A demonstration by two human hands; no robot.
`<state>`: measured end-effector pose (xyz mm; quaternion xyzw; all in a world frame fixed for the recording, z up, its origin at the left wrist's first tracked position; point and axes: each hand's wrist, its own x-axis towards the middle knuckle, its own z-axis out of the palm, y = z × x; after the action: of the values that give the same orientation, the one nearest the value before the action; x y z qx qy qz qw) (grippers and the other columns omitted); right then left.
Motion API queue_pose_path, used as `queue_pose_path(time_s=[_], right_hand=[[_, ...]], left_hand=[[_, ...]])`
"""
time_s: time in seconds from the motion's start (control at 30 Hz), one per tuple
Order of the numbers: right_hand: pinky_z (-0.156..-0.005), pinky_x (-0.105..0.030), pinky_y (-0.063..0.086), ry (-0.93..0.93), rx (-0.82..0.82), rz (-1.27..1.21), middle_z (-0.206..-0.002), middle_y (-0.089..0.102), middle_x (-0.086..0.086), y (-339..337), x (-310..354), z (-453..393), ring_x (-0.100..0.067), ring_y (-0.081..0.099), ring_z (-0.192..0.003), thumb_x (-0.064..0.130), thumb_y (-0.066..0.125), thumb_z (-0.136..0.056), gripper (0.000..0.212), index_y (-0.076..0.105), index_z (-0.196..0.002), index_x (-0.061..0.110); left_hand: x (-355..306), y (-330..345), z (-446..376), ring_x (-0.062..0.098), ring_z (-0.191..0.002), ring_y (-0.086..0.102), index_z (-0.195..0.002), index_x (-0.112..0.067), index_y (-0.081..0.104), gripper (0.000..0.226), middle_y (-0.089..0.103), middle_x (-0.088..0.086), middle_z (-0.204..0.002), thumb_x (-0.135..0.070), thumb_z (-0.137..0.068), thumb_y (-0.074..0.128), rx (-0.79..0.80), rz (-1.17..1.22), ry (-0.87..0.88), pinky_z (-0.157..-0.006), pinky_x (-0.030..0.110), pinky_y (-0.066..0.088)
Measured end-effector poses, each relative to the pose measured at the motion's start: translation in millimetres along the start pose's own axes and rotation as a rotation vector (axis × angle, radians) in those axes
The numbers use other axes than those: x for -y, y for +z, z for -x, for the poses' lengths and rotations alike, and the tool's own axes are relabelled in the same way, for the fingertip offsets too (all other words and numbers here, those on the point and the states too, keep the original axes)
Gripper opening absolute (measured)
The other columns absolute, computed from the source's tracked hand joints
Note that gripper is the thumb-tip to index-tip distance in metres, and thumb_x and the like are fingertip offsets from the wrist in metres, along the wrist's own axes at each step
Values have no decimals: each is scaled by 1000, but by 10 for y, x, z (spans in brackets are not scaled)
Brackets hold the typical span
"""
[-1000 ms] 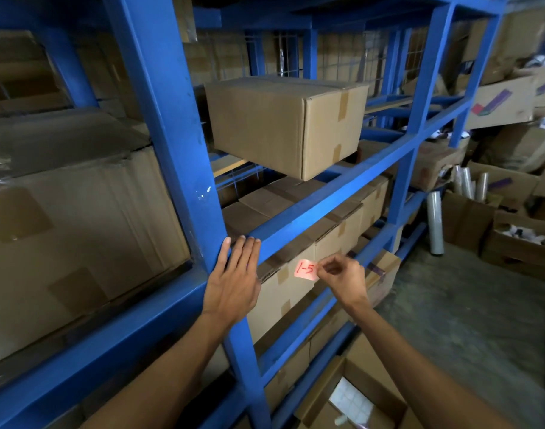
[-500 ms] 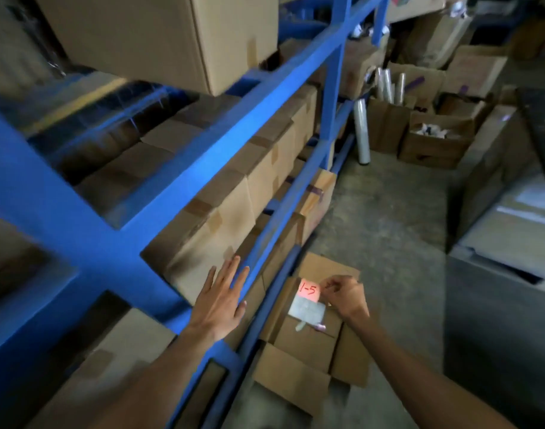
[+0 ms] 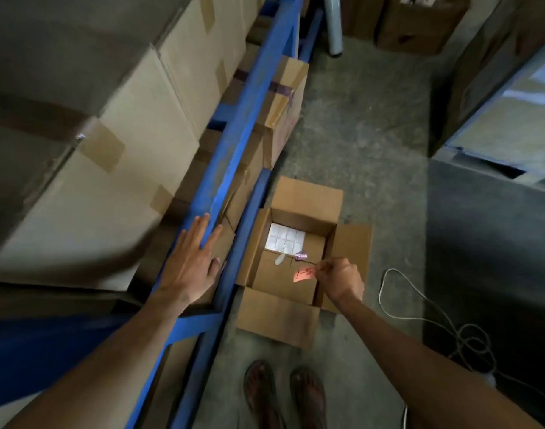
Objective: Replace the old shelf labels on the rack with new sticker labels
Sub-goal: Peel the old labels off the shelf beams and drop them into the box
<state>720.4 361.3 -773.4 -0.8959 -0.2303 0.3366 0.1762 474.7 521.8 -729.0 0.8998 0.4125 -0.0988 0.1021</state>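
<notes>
My right hand pinches a small orange label marked "1-5" and holds it over an open cardboard box on the floor. Inside that box lie a white sheet of stickers, a small purple scrap and a white scrap. My left hand lies flat, fingers straight, against the blue rack beam and the carton behind it. The rack runs diagonally up the left side, packed with taped cartons.
My sandalled feet stand on the concrete floor just below the open box. A white cable loops on the floor to the right. A dark pallet stack fills the right side. More boxes and a wrap roll stand at the top.
The view has swung down from the shelves to the floor. My right hand carried the "1-5" label away from the rack beam and down over the open box. My left hand stayed on the rack.
</notes>
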Motion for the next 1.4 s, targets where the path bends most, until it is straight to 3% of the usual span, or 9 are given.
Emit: queue_pose_path(time_s=[0.2,0.33,0.47,0.7,1.1,1.4], right_hand=[[-81,-33,50,-65,13,156,-107,71,-6,359,-38,-451,-29,65,-102,42,63,-88,19,74,-100,32],[-79,-32,49,-111,42,246,-104,69,-3,508,-34,-661,-26,65,-98,56,62,-86,31,72,-100,30],[-73,-30,41,-140,55,360,-107,67,-6,632,14,-819,-28,65,-100,48,66,-86,22,70,-100,31],[-81,-32,46,-130,66,475,-115,64,-8,764,52,-1047,-28,64,-105,32,67,-89,29,65,-116,22],[-75,-31,44,-157,80,426,-114,63,-12,892,125,-1089,-31,64,-99,37,52,-94,28,67,-115,25],[-84,-35,54,-299,254,34,-97,74,-4,786,387,-689,-24,66,-98,35,59,-92,22,72,-102,19]], left_hand=[[139,303,-149,37,-153,5,-151,-15,38,67,3,25,-165,-26,-89,60,-111,-197,90,-123,53,19],[172,364,-169,36,-154,5,-147,-16,45,62,3,24,-165,-27,-88,61,-153,-204,102,-123,51,18],[168,363,-180,34,-154,6,-143,-16,49,57,2,22,-166,-26,-87,60,-172,-190,85,-124,51,17],[174,363,-177,32,-155,6,-142,-17,51,54,3,21,-166,-26,-89,55,-190,-173,80,-123,51,18],[171,367,-177,33,-154,8,-140,-17,52,53,7,21,-166,-23,-88,56,-221,-150,84,-123,51,19],[191,416,-182,33,-154,5,-142,-19,47,59,3,20,-166,-29,-85,59,-222,-157,88,-123,51,20]])
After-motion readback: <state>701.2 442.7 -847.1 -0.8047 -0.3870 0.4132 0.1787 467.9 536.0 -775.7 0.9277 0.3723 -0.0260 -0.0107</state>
